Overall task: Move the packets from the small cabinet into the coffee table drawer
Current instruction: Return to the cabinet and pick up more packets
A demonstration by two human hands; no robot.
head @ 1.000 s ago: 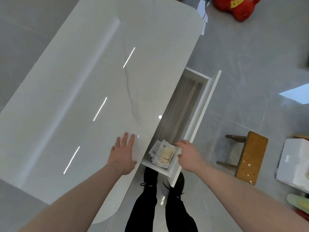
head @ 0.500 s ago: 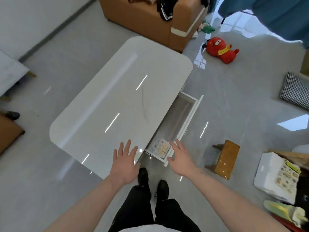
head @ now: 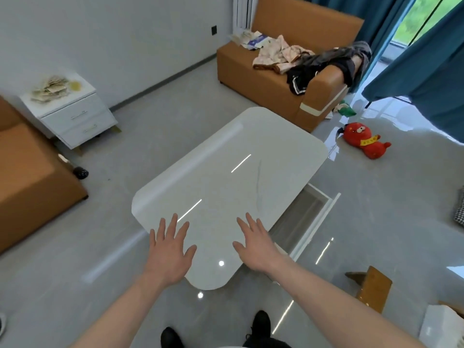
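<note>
A glossy white coffee table (head: pixel 226 187) fills the middle of the view, and its drawer (head: pixel 313 212) stands pulled out on the right side. The packets inside the drawer are hidden behind my right hand. My left hand (head: pixel 170 249) and my right hand (head: pixel 256 244) hover over the table's near end, both empty with fingers spread. Far to the left stands the small white cabinet (head: pixel 75 116) with two drawers, and a pile of packets (head: pixel 50 87) lies on its top.
An orange sofa (head: pixel 288 79) with clothes stands behind the table, another orange seat (head: pixel 27 182) at the left. A red plush toy (head: pixel 364 140) lies on the floor at right. A wooden stool (head: pixel 374 287) and a white box (head: pixel 442 325) sit near right. Teal curtains hang far right.
My right hand has left the drawer and both hands have lifted, empty and spread. The view has risen and pulled back, bringing the small cabinet and sofa into sight.
</note>
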